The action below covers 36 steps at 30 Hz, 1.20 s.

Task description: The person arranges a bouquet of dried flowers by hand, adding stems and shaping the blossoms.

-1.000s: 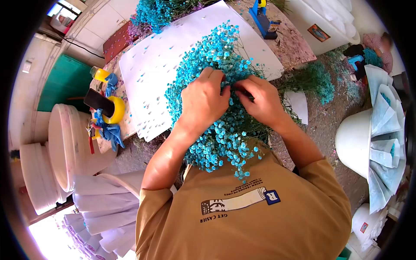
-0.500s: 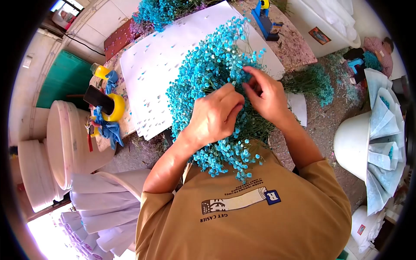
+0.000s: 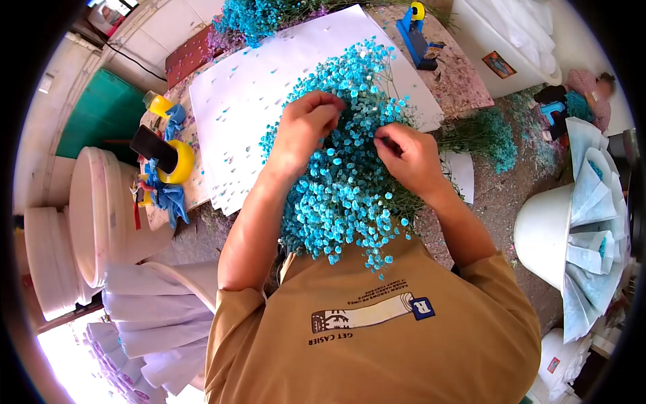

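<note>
A big loose bunch of blue-dyed baby's breath [image 3: 346,185] lies between my arms, its flower heads hanging over the near edge against my brown shirt. My left hand [image 3: 306,128] is closed at the upper left of the bunch, thumb and fingers pinching among the sprays; the exact stem is hidden. At the right side of the bunch, my right hand [image 3: 409,158] is curled, with thumb and forefinger pinched on the blue sprays. Beneath the bunch is a stack of white paper sheets [image 3: 235,108] dotted with fallen blue florets.
A blue tape dispenser [image 3: 416,44] stands at the table's far right. On the left are a phone [image 3: 153,148] and a yellow tape roll [image 3: 180,161]. More blue flowers [image 3: 252,20] lie at the back. White tubs [image 3: 548,232] flank both sides; a person [image 3: 592,94] sits far right.
My left hand has moved up and left, away from my right hand, and the blue sprays between them now show. My right hand has shifted slightly down.
</note>
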Available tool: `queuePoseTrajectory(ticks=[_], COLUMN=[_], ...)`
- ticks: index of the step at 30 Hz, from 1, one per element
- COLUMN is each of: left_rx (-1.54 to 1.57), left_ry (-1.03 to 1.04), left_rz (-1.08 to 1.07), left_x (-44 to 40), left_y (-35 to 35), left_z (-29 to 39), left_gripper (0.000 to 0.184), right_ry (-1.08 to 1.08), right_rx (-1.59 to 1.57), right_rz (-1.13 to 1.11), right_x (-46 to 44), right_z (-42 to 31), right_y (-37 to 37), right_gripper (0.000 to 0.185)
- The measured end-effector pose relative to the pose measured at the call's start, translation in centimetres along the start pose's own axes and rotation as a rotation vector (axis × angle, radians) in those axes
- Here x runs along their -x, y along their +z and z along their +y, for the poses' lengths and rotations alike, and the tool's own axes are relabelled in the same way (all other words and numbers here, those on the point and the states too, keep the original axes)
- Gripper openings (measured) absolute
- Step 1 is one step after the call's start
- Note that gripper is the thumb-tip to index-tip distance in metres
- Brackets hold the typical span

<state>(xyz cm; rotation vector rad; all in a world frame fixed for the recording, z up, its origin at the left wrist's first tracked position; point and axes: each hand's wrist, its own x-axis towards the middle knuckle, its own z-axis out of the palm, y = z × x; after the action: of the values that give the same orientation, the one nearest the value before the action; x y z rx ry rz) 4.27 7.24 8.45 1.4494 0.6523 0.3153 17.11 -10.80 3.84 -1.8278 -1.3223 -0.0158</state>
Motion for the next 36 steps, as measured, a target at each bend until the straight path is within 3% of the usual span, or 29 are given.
queuePoseTrajectory(ticks=[1, 3, 4, 9, 11, 16, 19, 21, 23, 25, 27, 29, 32, 34, 36], left_rx=[0.002, -0.407, -0.489, -0.513, -0.495, -0.351, -0.342, -0.360, -0.408, -0.422, -0.254, 0.064, 0.417, 0.455, 0.230], left_ry=[0.000, 0.258, 0.231, 0.316, 0.327, 0.415, 0.517, 0.622, 0.681, 0.833, 0.780, 0.575, 0.384, 0.339, 0.186], left_rz=[0.006, -0.063, -0.087, -0.045, -0.032, -0.055, -0.078, -0.115, -0.124, -0.112, -0.071, -0.004, -0.195, -0.224, -0.129], left_x=[-0.7, -1.2, -1.3, -0.9, -0.3, 1.9, 2.7, 3.3, 3.8, 4.0, 4.3, 4.2, 3.6, 3.4, 3.2], left_y=[-0.2, 0.0, 0.1, 1.0, 1.3, 2.1, 2.4, 2.2, 2.1, 1.7, 1.0, 0.6, -0.4, -0.4, 0.1], left_z=[-0.6, -0.6, -0.5, -0.7, -0.6, -1.3, -2.3, -2.5, -2.5, -2.7, -3.5, -3.7, -3.1, -2.6, -1.8], left_gripper=[0.026, 0.032, 0.033, 0.026, 0.024, 0.013, 0.007, 0.007, 0.008, 0.009, 0.011, 0.003, 0.014, 0.012, 0.007], right_ry=[0.000, -0.003, 0.022, 0.069, 0.103, -0.189, -0.101, -0.013, 0.024, 0.252, 0.314, 0.356, 0.397, 0.415, 0.380], right_rx=[-0.011, -0.022, -0.041, -0.079, -0.196, -0.042, -0.084, -0.197, -0.241, -0.379, -0.450, -0.567, -0.615, -0.636, -0.670], right_rz=[-0.011, -0.023, -0.029, -0.051, 0.104, 0.407, 0.428, 0.239, 0.206, 0.088, 0.088, 0.120, 0.104, 0.092, 0.143], right_x=[0.0, 0.0, 0.0, 0.0, -0.2, -2.1, -2.1, -1.5, -1.3, -1.2, -1.1, -1.2, -0.9, -0.9, -1.0], right_z=[0.0, -0.2, -0.3, -0.5, -0.9, 0.3, 0.2, 0.6, 0.9, 1.2, 1.3, 1.2, 1.1, 1.1, 0.9], right_y=[0.0, 0.0, -0.1, -0.7, -1.5, -2.7, -1.8, -1.2, -1.0, -1.4, -1.4, -1.5, -1.5, -1.4, -1.1], right_gripper=[0.013, 0.013, 0.011, 0.010, 0.010, 0.024, 0.029, 0.027, 0.024, 0.022, 0.015, 0.015, 0.015, 0.015, 0.015])
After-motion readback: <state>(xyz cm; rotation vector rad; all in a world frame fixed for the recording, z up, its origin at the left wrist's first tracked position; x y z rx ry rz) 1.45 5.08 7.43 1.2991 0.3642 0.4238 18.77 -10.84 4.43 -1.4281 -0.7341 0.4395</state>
